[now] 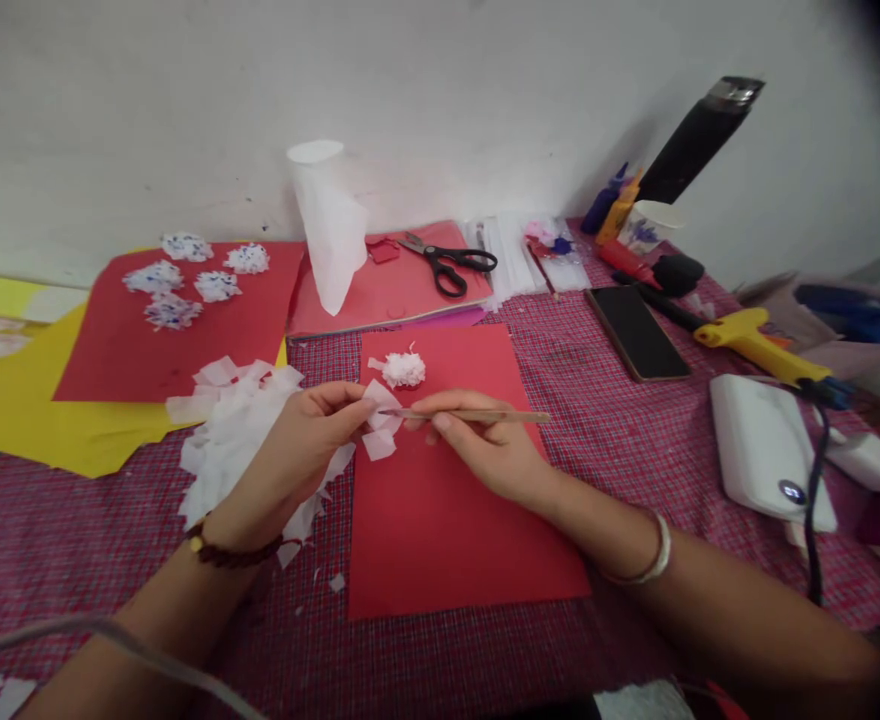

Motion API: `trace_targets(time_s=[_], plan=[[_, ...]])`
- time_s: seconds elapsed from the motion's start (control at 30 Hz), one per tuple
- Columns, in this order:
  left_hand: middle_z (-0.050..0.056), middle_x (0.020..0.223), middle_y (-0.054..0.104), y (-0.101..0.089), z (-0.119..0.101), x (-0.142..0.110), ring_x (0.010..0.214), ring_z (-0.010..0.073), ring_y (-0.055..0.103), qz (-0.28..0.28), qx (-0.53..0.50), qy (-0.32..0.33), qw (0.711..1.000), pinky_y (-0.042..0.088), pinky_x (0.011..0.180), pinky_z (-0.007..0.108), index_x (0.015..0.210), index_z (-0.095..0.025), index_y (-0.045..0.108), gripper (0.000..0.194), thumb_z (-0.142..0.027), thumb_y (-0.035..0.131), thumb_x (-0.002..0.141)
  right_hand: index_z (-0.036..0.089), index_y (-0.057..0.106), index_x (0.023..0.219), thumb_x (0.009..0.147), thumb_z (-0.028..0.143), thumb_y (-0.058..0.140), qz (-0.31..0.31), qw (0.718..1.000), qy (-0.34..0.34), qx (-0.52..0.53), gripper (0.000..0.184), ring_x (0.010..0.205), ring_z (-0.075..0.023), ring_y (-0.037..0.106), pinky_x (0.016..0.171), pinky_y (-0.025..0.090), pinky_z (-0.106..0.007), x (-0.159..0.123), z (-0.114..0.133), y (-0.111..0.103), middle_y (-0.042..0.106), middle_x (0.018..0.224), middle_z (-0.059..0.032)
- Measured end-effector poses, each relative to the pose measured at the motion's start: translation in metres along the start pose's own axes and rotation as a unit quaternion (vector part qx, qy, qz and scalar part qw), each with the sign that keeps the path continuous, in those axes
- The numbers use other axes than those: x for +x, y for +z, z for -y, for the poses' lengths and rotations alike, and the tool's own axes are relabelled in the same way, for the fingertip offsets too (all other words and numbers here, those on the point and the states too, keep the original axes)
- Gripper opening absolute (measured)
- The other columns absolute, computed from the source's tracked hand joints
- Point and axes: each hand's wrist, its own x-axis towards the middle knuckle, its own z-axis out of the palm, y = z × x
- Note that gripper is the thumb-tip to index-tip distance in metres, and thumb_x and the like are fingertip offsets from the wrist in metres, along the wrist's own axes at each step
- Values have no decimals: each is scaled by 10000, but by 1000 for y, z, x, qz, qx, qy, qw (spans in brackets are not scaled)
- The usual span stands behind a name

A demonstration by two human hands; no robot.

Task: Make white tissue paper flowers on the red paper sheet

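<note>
Between the thumb and fingers of my left hand [320,435] is a small square of white tissue paper [382,395]. My right hand [485,445] grips a thin wooden stick [515,416], whose narrow tip meets the tissue square. Both hands are over a red paper sheet [462,540]. Just beyond them on that sheet sits a fluffy white tissue ball [404,369]. A heap of cut white tissue squares [222,450] lies beneath and beside my left forearm.
Several blue-flecked tissue balls [174,310] rest on another red sheet [260,300]. Black scissors [447,265] and a white paper roll [327,220] are at the back. Rightward lie a phone [637,332], a yellow glue gun [755,340] and a white power bank [766,450] with a cable.
</note>
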Motion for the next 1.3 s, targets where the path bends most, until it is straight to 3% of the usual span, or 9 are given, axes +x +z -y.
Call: trace_targets(time_s=[0.17, 0.3, 0.5, 0.8, 0.97, 1.13, 1.2, 1.3], plan=[[11, 665, 672, -1, 2, 1, 601, 122, 572, 3, 36, 6, 999, 462, 605, 253, 743, -191, 738, 142, -330, 712, 734, 213, 686, 1035, 944, 183, 527, -16, 1000, -4, 14, 185, 884, -125, 700, 771, 565, -269, 2, -3, 0, 755, 936, -35], [0, 754, 671, -3, 4, 2, 666, 108, 540, -40, 71, 58, 995, 417, 609, 229, 699, -201, 727, 87, -280, 694, 714, 209, 692, 1007, 936, 178, 537, -24, 999, -7, 21, 173, 843, -122, 713, 745, 576, -259, 1, -1, 0, 760, 896, -32], [-27, 518, 548, -1, 5, 1, 494, 95, 445, 2, 88, -4, 996, 328, 487, 230, 584, -188, 650, 200, -322, 640, 732, 204, 693, 998, 939, 187, 538, -18, 1000, -2, 14, 167, 852, -127, 716, 768, 578, -268, -2, -1, 0, 759, 894, -38], [-27, 524, 580, 1, 6, -1, 470, 90, 478, 5, 100, 2, 995, 363, 474, 216, 654, -188, 695, 199, -344, 655, 772, 202, 680, 1025, 943, 206, 529, 22, 1000, 22, -1, 172, 892, -129, 708, 792, 569, -277, -3, -1, 1, 748, 915, -39], [0, 528, 623, 1, 4, 0, 481, 96, 543, 7, -18, -27, 999, 432, 494, 203, 630, -173, 691, 266, -367, 640, 804, 214, 683, 997, 937, 241, 542, -5, 999, 32, 17, 156, 871, -138, 700, 777, 564, -296, -1, -4, 1, 745, 903, -39], [18, 572, 665, 0, -3, 1, 493, 122, 604, 45, -190, -102, 975, 518, 504, 232, 663, -157, 711, 193, -295, 630, 772, 229, 689, 944, 905, 319, 594, -41, 981, 90, 168, 136, 661, -111, 664, 658, 544, -273, 4, -13, 0, 744, 811, -11], [23, 652, 705, 1, -3, -1, 547, 113, 633, 67, -213, -100, 970, 534, 533, 208, 724, -148, 733, 96, -241, 708, 725, 231, 689, 924, 886, 321, 617, -51, 965, 120, 229, 121, 611, -98, 650, 622, 527, -250, 5, -15, 1, 743, 778, -1], [13, 689, 722, 6, 0, -4, 564, 87, 633, 64, -214, -62, 973, 535, 559, 177, 774, -153, 755, 136, -199, 806, 657, 225, 680, 899, 851, 332, 660, -58, 942, 159, 289, 118, 574, -90, 641, 576, 510, -229, 6, -14, 1, 745, 769, 2]])
